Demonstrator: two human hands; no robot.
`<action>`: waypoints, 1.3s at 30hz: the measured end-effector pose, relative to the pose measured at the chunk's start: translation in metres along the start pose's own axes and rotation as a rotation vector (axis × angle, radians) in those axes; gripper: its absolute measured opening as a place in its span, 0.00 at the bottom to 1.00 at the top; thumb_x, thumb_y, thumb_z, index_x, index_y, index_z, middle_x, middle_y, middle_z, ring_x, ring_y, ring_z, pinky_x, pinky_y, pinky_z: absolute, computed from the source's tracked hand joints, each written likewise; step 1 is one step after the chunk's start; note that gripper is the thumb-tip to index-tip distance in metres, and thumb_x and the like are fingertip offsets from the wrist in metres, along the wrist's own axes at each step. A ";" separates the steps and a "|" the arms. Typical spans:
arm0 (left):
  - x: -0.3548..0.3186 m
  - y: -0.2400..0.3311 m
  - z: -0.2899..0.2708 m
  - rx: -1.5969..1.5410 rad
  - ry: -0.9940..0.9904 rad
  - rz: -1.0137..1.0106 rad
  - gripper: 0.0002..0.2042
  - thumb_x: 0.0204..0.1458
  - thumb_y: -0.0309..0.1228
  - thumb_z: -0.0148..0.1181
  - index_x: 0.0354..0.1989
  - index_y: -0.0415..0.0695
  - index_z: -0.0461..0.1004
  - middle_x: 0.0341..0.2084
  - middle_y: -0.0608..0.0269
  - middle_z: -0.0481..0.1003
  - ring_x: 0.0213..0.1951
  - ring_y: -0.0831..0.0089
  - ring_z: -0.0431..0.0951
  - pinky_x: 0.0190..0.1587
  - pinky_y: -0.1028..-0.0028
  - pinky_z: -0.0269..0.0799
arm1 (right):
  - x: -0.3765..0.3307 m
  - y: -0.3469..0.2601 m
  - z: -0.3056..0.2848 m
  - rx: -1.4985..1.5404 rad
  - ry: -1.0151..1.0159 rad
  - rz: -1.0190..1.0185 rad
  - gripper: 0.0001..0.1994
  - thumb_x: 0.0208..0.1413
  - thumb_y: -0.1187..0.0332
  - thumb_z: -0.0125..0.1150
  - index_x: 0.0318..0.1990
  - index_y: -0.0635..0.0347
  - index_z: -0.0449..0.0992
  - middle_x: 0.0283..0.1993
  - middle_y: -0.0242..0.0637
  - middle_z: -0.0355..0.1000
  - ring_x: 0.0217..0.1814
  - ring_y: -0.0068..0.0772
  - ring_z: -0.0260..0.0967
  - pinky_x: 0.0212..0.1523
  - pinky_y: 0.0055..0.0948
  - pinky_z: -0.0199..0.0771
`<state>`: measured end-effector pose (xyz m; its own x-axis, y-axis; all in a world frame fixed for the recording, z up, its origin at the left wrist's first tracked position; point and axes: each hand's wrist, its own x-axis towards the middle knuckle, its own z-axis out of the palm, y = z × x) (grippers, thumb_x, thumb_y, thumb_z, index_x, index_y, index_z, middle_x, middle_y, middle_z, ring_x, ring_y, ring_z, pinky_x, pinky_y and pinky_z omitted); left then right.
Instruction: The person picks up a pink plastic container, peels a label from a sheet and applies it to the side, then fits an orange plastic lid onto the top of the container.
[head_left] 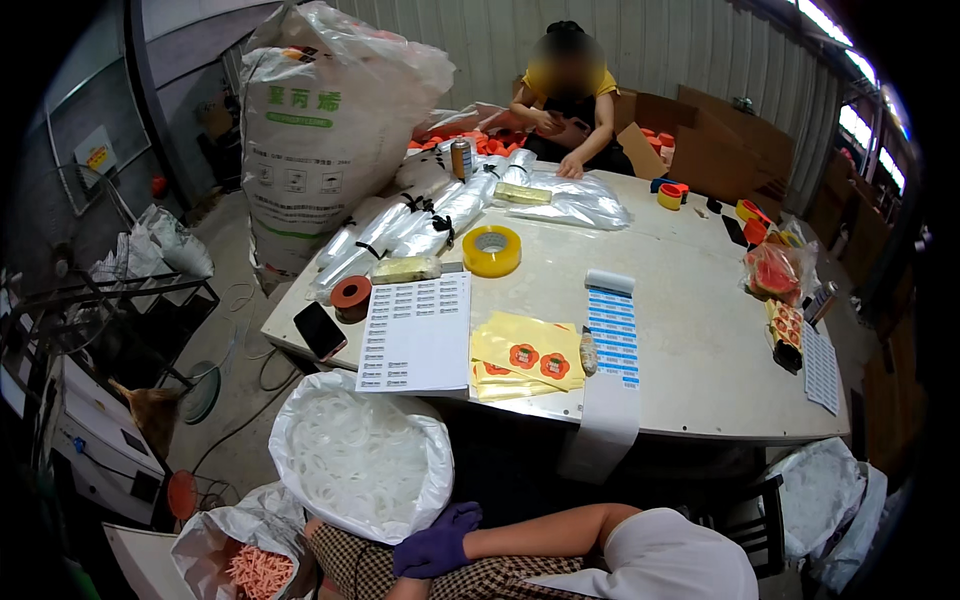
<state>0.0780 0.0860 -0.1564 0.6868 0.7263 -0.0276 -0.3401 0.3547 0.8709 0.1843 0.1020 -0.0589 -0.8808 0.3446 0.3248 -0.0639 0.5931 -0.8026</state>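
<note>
My hands, in purple gloves, rest together on my lap over a brown checked cloth (345, 565). My right hand (447, 547) comes in from the right and overlaps my left hand (413, 563). How the fingers of either hand lie is hidden by the overlap, and nothing held shows. Beside them stands a white plastic bag (437, 440) full of translucent rings (360, 455). Left of it, a second bag (205, 545) holds pink stick-like pieces (260, 570).
A table (700, 330) bears label sheets (415, 335), yellow stickers (530, 350), a label strip (612, 330), a tape roll (492, 251), a phone (320, 331) and bundled clear bags (430, 220). A co-worker (570, 110) sits across. A large white sack (320, 140) stands left.
</note>
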 end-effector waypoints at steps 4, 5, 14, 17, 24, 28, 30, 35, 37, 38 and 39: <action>-0.004 -0.048 -0.044 0.062 0.033 -0.098 0.33 0.61 0.40 0.53 0.69 0.35 0.51 0.60 0.45 0.65 0.59 0.65 0.67 0.64 0.67 0.62 | 0.007 -0.008 -0.003 0.009 -0.036 -0.024 0.14 0.62 0.58 0.52 0.46 0.56 0.77 0.45 0.44 0.74 0.49 0.49 0.73 0.54 0.44 0.71; -0.011 -0.053 -0.054 0.110 0.096 -0.146 0.32 0.61 0.40 0.53 0.69 0.35 0.51 0.60 0.45 0.65 0.59 0.65 0.67 0.65 0.66 0.62 | 0.015 -0.009 0.001 0.018 -0.054 -0.047 0.14 0.62 0.58 0.52 0.46 0.56 0.77 0.45 0.44 0.74 0.49 0.49 0.73 0.54 0.44 0.71; 0.017 0.012 0.016 0.157 0.040 -0.172 0.33 0.62 0.45 0.51 0.68 0.34 0.53 0.59 0.45 0.66 0.59 0.65 0.67 0.65 0.68 0.61 | 0.004 0.010 0.003 -0.005 -0.159 0.041 0.19 0.65 0.53 0.50 0.54 0.54 0.77 0.51 0.42 0.76 0.54 0.47 0.73 0.59 0.41 0.69; 0.004 0.019 0.010 0.144 0.062 -0.158 0.35 0.61 0.47 0.51 0.68 0.33 0.52 0.59 0.45 0.66 0.59 0.65 0.67 0.65 0.69 0.60 | 0.016 0.009 0.007 0.030 -0.159 0.045 0.18 0.65 0.54 0.50 0.54 0.54 0.76 0.51 0.42 0.76 0.54 0.47 0.73 0.59 0.41 0.69; 0.006 0.029 0.017 0.157 0.021 -0.146 0.40 0.59 0.51 0.51 0.69 0.31 0.50 0.60 0.44 0.65 0.60 0.66 0.67 0.65 0.70 0.60 | 0.005 0.003 0.000 0.059 -0.124 0.017 0.17 0.66 0.56 0.50 0.51 0.57 0.76 0.49 0.42 0.75 0.54 0.46 0.72 0.59 0.40 0.69; 0.007 0.019 0.014 0.121 0.041 -0.169 0.39 0.59 0.51 0.51 0.69 0.31 0.50 0.60 0.45 0.65 0.60 0.65 0.67 0.65 0.70 0.60 | 0.007 -0.003 -0.006 0.037 -0.144 0.013 0.17 0.66 0.55 0.50 0.52 0.57 0.76 0.50 0.42 0.75 0.55 0.46 0.72 0.59 0.40 0.68; 0.007 0.015 0.012 0.103 0.049 -0.172 0.39 0.59 0.51 0.51 0.69 0.31 0.50 0.60 0.45 0.65 0.60 0.65 0.67 0.65 0.70 0.60 | 0.007 -0.005 -0.008 0.033 -0.148 0.007 0.17 0.65 0.55 0.50 0.51 0.57 0.76 0.50 0.42 0.75 0.54 0.46 0.72 0.59 0.40 0.69; 0.008 0.006 0.003 0.048 0.060 -0.182 0.39 0.59 0.50 0.52 0.69 0.31 0.50 0.60 0.45 0.66 0.60 0.65 0.67 0.65 0.71 0.60 | 0.006 0.000 -0.002 0.010 -0.103 0.005 0.17 0.65 0.57 0.51 0.52 0.56 0.76 0.49 0.41 0.75 0.53 0.45 0.73 0.58 0.38 0.69; 0.004 0.004 -0.002 0.011 0.083 -0.191 0.39 0.59 0.50 0.52 0.69 0.31 0.50 0.60 0.46 0.66 0.60 0.65 0.67 0.65 0.71 0.60 | 0.007 -0.002 0.000 0.012 -0.086 -0.021 0.16 0.65 0.57 0.51 0.50 0.57 0.77 0.49 0.42 0.75 0.53 0.46 0.73 0.58 0.39 0.70; 0.005 0.004 -0.005 -0.004 0.098 -0.204 0.39 0.59 0.50 0.52 0.69 0.31 0.50 0.60 0.46 0.66 0.60 0.65 0.67 0.65 0.71 0.60 | 0.007 -0.002 0.000 0.008 -0.076 -0.016 0.16 0.65 0.57 0.51 0.50 0.57 0.77 0.49 0.42 0.75 0.53 0.46 0.73 0.58 0.39 0.70; 0.006 0.002 -0.008 0.013 0.153 -0.277 0.39 0.58 0.50 0.53 0.69 0.32 0.50 0.60 0.45 0.65 0.60 0.64 0.67 0.65 0.70 0.60 | 0.008 -0.002 0.002 0.010 -0.068 -0.015 0.16 0.64 0.57 0.52 0.49 0.57 0.77 0.48 0.43 0.75 0.52 0.47 0.73 0.57 0.40 0.70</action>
<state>0.0765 0.0954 -0.1584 0.6470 0.6838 -0.3375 -0.1448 0.5447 0.8260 0.1768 0.1024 -0.0562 -0.9095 0.2855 0.3022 -0.0817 0.5900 -0.8033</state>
